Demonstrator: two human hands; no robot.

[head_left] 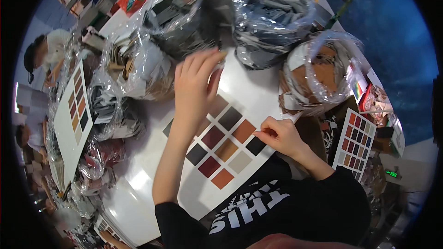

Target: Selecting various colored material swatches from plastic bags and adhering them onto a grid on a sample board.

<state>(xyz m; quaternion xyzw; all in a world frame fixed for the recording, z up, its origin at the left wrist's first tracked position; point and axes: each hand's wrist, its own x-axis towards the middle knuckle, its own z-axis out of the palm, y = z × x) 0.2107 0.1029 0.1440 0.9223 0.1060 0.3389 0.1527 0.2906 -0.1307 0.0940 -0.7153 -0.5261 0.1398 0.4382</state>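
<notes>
A white card point(190, 185) with rows of coloured swatches lies tilted on the white table in front of me. Its squares are black, grey, maroon, rust, tan and beige. My left hand point(196, 76) is raised over the card's far end, close to the plastic bags. Its fingers and thumb come together at the tips, and what is between them, if anything, is too blurred to name. At the card's right edge, my right hand point(282, 134) is closed in a pinch beside a black swatch point(255, 146). Whatever that pinch holds is hidden.
Clear plastic bags stand around the card: grey pieces point(272, 23) far ahead, brown pieces point(318, 69) at right, mixed pieces point(136, 64) at left. Other swatch cards stand at left point(69, 129) and right point(355, 140). A person point(53, 50) is at far left.
</notes>
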